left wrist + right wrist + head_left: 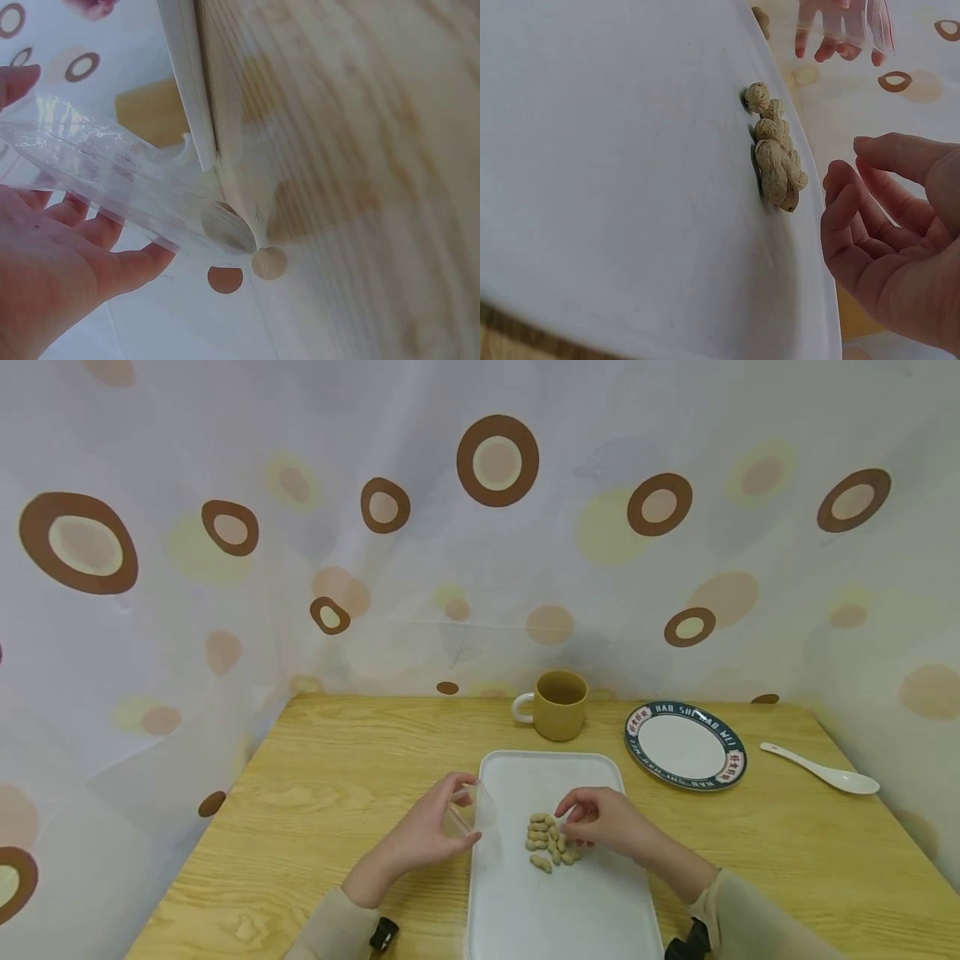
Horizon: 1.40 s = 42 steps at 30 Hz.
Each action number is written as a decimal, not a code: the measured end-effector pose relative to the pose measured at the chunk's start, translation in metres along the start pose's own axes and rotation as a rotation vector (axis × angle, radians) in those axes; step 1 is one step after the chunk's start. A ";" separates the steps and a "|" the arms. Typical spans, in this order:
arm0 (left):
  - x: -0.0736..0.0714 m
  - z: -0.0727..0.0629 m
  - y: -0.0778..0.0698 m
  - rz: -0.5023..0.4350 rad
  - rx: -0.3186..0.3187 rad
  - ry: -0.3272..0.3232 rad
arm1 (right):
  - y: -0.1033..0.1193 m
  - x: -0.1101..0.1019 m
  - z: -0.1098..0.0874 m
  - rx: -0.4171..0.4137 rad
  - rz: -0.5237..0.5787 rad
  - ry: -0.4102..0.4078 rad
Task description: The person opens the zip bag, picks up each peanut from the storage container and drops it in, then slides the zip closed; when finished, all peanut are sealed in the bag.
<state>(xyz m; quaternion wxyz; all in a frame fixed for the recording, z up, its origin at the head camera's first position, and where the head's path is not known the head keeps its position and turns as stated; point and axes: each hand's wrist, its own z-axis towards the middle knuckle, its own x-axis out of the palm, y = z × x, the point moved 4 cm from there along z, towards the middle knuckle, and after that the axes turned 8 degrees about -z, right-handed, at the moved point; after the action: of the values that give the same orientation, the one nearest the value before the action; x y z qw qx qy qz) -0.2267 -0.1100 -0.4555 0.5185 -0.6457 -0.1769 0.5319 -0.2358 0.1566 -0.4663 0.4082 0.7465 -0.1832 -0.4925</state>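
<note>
Bearing "HAO SHI HAO WEI", a plate [682, 746] sits beyond peanuts [537, 836]; left fingers [139, 268] grasp container [90, 157], right fingers [838, 225] released.

On the desk [352, 760], the tray [562, 910] lies in the middle, and the peanuts [537, 840] are on it, one of them nearer to the person than the others. Behind the tray stands the mug [561, 714]. The plate [681, 747] lies behind and to the right of the tray, and to the right of this plate is the spoon [840, 777]. The container [112, 165], in the left hand [427, 831], is at the tray's left edge. The right hand [611, 822] is above the tray, at the right side of the peanuts.
</note>
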 end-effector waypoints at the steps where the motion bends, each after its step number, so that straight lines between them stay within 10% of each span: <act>1: -0.001 0.000 0.000 0.004 -0.001 0.002 | -0.001 -0.001 0.000 -0.006 -0.002 -0.002; 42: 0.000 -0.001 -0.001 -0.009 -0.009 -0.004 | -0.017 0.011 -0.014 -0.130 -0.296 0.015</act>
<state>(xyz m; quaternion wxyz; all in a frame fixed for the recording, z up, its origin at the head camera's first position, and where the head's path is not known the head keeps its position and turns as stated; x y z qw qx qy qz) -0.2254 -0.1100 -0.4551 0.5177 -0.6460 -0.1832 0.5302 -0.2209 0.1658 -0.4835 0.3802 0.7408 -0.0360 -0.5526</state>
